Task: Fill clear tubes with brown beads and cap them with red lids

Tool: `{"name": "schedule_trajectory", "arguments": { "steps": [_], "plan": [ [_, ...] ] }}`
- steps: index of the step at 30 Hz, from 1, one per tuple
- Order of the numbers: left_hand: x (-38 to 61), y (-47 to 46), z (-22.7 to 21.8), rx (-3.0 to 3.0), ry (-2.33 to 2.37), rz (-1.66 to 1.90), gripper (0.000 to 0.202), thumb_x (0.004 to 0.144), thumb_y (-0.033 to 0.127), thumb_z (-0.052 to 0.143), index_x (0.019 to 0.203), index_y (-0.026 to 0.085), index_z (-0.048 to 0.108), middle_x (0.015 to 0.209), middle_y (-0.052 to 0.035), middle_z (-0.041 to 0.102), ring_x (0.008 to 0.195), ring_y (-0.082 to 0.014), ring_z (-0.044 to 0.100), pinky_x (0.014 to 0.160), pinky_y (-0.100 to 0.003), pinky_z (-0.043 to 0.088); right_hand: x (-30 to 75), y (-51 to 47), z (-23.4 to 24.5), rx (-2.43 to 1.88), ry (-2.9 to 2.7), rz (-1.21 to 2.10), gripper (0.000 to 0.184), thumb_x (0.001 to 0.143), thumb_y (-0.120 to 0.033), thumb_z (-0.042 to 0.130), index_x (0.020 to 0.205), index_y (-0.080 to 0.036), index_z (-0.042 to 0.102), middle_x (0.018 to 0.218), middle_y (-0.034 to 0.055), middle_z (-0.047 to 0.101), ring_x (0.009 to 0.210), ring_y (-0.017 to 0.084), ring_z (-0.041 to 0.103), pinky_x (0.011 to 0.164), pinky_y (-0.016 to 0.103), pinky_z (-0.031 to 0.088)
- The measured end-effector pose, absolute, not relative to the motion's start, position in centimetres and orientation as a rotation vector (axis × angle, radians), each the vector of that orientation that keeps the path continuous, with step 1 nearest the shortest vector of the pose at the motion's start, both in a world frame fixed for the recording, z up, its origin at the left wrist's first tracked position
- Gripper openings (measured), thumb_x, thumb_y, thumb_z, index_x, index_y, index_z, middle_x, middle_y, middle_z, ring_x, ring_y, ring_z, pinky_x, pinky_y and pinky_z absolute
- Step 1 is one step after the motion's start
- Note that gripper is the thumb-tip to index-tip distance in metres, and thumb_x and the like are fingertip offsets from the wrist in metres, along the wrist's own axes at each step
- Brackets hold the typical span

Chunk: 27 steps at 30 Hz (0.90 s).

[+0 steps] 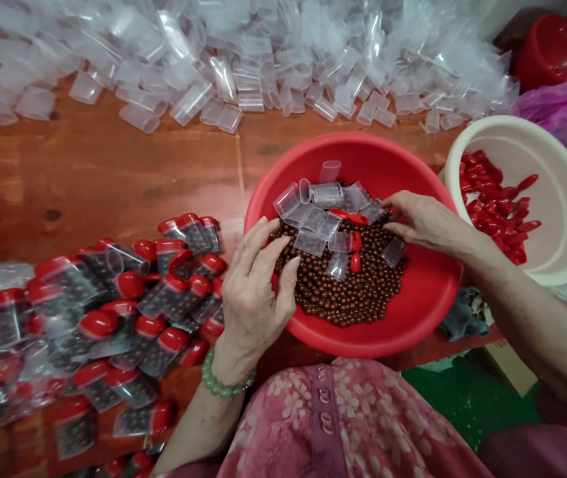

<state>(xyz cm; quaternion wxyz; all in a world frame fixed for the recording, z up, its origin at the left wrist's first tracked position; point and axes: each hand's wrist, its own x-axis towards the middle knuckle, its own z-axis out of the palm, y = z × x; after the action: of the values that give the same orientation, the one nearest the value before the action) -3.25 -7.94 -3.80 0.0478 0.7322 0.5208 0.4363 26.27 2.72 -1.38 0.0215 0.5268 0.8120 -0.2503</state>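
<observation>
Red bowl (433, 285) with little brown balls (348, 292) and clear tubes (327, 194) inside. Left hand (256, 285) spread wide at the bowl's left side; right hand (421, 218) bent beside one tube (374, 212), cannot tell if holding it.

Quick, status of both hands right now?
Left hand: open, fingers spread at the left side of the red bowl, nothing visibly held.
Right hand: fingertips at a clear tube; cannot tell whether it is gripped.

You have your left hand (256, 289) spread at the left rim of the basin (430, 282), your right hand (415, 216) at tubes (327, 194) among beads (348, 302), capped tubes (157, 348) lying left, and a pail (565, 199) of red parts (500, 206) right.
</observation>
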Motion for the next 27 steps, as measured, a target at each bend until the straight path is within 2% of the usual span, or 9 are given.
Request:
{"name": "schedule_trajectory", "arguments": {
  "steps": [2, 6, 10, 13, 16, 20, 27],
  "plan": [
    [-3.2, -7.7, -3.9, 2.24, 1.579, 1.325, 0.028, 0.09, 0.014, 0.066, 0.117, 0.015, 0.066, 0.129, -0.0155, 0.07, 0.126, -0.0272, 0.065, 0.11, -0.046, 0.053, 26.9, 2.1, -0.8, 1.343, 2.459, -0.659, 0.028, 0.083, -0.018, 0.059, 0.11, -0.016, 0.068, 0.113, 0.0143, 0.067, 0.1, 0.028, 0.066, 0.091, 0.042, 0.052],
    [-3.2, -7.4, -4.1, 2.244, 1.553, 1.337, 0.022, 0.089, 0.014, 0.066, 0.111, 0.015, 0.067, 0.122, -0.015, 0.073, 0.119, -0.0266, 0.068, 0.105, -0.047, 0.054, 27.2, 0.4, -0.9, 1.078, 2.349, -0.482, 0.036, 0.078, -0.01, 0.062, 0.113, -0.019, 0.069, 0.12, 0.0135, 0.064, 0.106, 0.029, 0.062, 0.09, 0.041, 0.05],
    [-3.2, -7.3, -4.3, 2.23, 1.545, 1.355, 0.019, 0.089, 0.014, 0.065, 0.108, 0.015, 0.068, 0.12, -0.0134, 0.074, 0.118, -0.0262, 0.068, 0.104, -0.046, 0.054, 26.9, -0.6, -2.2, 1.01, 2.413, -0.266, 0.019, 0.089, -0.011, 0.054, 0.1, -0.016, 0.069, 0.107, 0.013, 0.067, 0.099, 0.025, 0.06, 0.084, 0.035, 0.048],
    [-3.2, -7.2, -4.5, 2.206, 1.535, 1.384, 0.018, 0.089, 0.015, 0.064, 0.107, 0.016, 0.069, 0.12, -0.0117, 0.075, 0.118, -0.0256, 0.068, 0.105, -0.047, 0.053, 26.7, -1.2, -2.8, 0.89, 2.483, -0.124, 0.022, 0.093, -0.009, 0.047, 0.098, -0.013, 0.068, 0.097, 0.013, 0.067, 0.094, 0.026, 0.059, 0.083, 0.036, 0.045],
    [-3.1, -7.2, -4.7, 2.194, 1.531, 1.401, 0.018, 0.089, 0.014, 0.065, 0.106, 0.017, 0.069, 0.119, -0.0112, 0.075, 0.117, -0.0254, 0.069, 0.104, -0.047, 0.053, 25.8, -1.9, -3.0, 0.795, 2.527, -0.043, 0.02, 0.093, -0.011, 0.048, 0.098, -0.012, 0.067, 0.093, 0.0141, 0.066, 0.093, 0.028, 0.06, 0.081, 0.039, 0.044],
    [-3.1, -7.2, -4.7, 2.194, 1.521, 1.403, 0.017, 0.09, 0.014, 0.064, 0.106, 0.017, 0.069, 0.119, -0.0104, 0.075, 0.117, -0.0249, 0.068, 0.105, -0.046, 0.052, 24.2, -2.8, -3.0, 0.64, 2.573, -0.139, 0.016, 0.09, -0.014, 0.053, 0.098, -0.01, 0.066, 0.092, 0.0155, 0.067, 0.092, 0.029, 0.062, 0.085, 0.039, 0.046],
    [-3.3, -7.3, -4.8, 2.192, 1.531, 1.355, 0.016, 0.093, 0.018, 0.06, 0.108, 0.019, 0.068, 0.123, -0.0084, 0.074, 0.12, -0.0247, 0.067, 0.106, -0.047, 0.051, 22.0, -3.1, -2.0, 0.661, 2.494, -0.602, 0.024, 0.088, -0.019, 0.061, 0.11, -0.011, 0.061, 0.106, 0.0139, 0.069, 0.081, 0.022, 0.068, 0.073, 0.033, 0.049]
  ]
}}
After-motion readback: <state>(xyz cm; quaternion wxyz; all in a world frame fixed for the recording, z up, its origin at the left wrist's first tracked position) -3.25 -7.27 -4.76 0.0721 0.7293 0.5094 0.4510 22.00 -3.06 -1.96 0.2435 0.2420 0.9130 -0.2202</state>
